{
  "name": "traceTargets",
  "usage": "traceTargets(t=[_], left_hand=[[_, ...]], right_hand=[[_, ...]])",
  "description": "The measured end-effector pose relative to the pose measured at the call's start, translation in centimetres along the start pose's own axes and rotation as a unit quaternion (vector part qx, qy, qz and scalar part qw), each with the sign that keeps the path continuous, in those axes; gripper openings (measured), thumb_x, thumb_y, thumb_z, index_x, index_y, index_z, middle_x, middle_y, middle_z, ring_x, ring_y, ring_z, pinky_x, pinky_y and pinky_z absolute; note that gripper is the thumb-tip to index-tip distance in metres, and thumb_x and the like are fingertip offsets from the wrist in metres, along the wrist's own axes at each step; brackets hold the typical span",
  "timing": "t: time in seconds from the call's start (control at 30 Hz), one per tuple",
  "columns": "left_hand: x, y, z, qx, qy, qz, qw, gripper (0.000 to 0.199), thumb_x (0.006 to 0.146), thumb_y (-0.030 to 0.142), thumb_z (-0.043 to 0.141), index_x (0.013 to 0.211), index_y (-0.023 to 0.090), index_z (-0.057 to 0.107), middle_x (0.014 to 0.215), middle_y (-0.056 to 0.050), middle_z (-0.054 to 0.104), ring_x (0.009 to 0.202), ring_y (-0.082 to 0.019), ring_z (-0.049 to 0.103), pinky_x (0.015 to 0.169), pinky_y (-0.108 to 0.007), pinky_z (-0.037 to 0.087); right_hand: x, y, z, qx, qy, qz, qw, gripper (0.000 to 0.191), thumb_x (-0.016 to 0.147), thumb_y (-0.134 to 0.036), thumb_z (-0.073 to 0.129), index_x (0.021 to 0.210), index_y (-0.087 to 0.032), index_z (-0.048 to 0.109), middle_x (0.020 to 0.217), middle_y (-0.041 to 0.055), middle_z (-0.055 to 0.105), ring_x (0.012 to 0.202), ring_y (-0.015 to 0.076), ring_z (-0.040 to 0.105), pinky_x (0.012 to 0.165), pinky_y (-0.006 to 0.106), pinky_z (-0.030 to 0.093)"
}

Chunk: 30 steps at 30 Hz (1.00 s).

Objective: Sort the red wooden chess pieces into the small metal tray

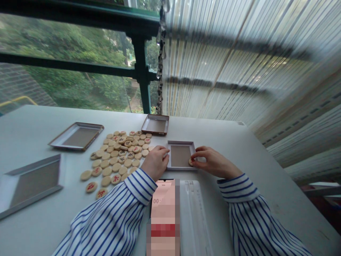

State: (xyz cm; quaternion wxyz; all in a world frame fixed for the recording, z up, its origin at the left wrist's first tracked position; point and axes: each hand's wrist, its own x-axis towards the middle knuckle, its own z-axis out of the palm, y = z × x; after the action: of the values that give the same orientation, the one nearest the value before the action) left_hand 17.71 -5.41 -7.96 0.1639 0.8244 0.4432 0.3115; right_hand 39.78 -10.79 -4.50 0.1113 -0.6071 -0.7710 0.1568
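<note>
Table: it is white; its far edge [125, 116] runs along the window and the curtain.
Left hand: the left hand [156, 160] has its fingers bent and close together, with the fingertips at the left wall of the small tray; I cannot tell if they grip this wall or only rest on it.
Right hand: the right hand [205, 160] is almost closed, thumb and forefinger pinched on one round piece [190, 162], which shows a little red.
Held piece: it is inside the small tray, at the near right corner.
Small tray: the small tray [181, 154] has pale walls and a grey-brown floor, and lies between the two hands.
Pile of pieces: many wooden discs [114, 154] lie to the left of the small tray, some one over another; several show red or black characters, others a plain face.
Brown-rimmed trays: the smaller one [156, 125] stands near the far edge of the table; the larger one [76, 138] lies beyond the pile, on the left.
Pale tray: a bigger pale tray [34, 183] lies toward the left edge.
Phone: the phone [163, 213] lies near the person, just beside a white case [197, 213].
Sleeves: both sleeves [106, 220] are white with blue stripes.
Window: behind its dark green frame [144, 71] there are trees [93, 85]; a string curtain [207, 39] hangs on the right.
</note>
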Motion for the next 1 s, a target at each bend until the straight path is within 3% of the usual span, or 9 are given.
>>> traceTargets(t=[1.0], left_hand=[[-0.01, 0.26, -0.18, 0.007, -0.003, -0.001, 1.0, 0.021, 0.075, 0.014, 0.051, 0.088, 0.012, 0.067, 0.089, -0.008, 0.065, 0.08, -0.016, 0.061, 0.079, -0.029, 0.049]], right_hand=[[-0.15, -0.35, -0.42, 0.011, -0.035, -0.017, 0.999, 0.022, 0.078, -0.035, 0.053, 0.087, -0.026, 0.071, 0.096, 0.0054, 0.062, 0.088, 0.0188, 0.057, 0.081, 0.029, 0.041]])
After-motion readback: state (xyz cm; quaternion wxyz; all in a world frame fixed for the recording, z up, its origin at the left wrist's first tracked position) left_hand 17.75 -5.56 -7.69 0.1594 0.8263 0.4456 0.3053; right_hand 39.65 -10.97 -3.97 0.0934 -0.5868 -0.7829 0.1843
